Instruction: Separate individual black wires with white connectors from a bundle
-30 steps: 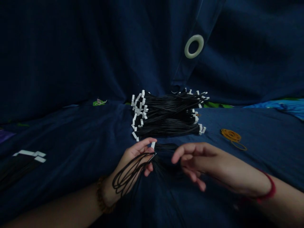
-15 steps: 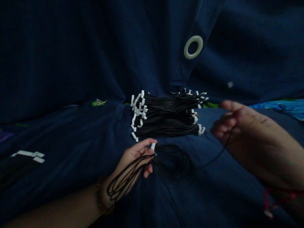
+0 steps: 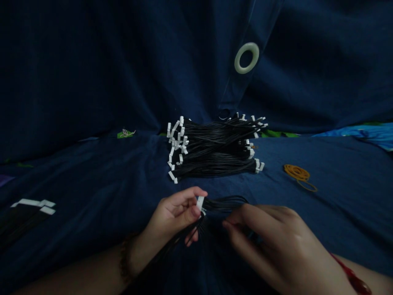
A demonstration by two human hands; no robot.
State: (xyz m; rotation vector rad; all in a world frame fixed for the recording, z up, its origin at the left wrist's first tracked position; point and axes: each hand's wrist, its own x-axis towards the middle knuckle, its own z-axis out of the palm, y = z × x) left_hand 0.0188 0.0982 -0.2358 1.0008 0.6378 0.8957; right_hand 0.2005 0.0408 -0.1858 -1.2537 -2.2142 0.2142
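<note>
A white connector [image 3: 200, 203] ending a bunch of thin black wires [image 3: 224, 203] is gripped between the thumb and fingers of the left hand [image 3: 175, 213], just in front of the pile. The right hand [image 3: 264, 237] curls in at the strands just beside it, though the dimness hides whether it holds them. Behind stands a stacked pile of black wires with white connectors [image 3: 215, 149] on navy cloth [image 3: 92, 184], with orange rubber bands [image 3: 297, 174] off to the right.
</note>
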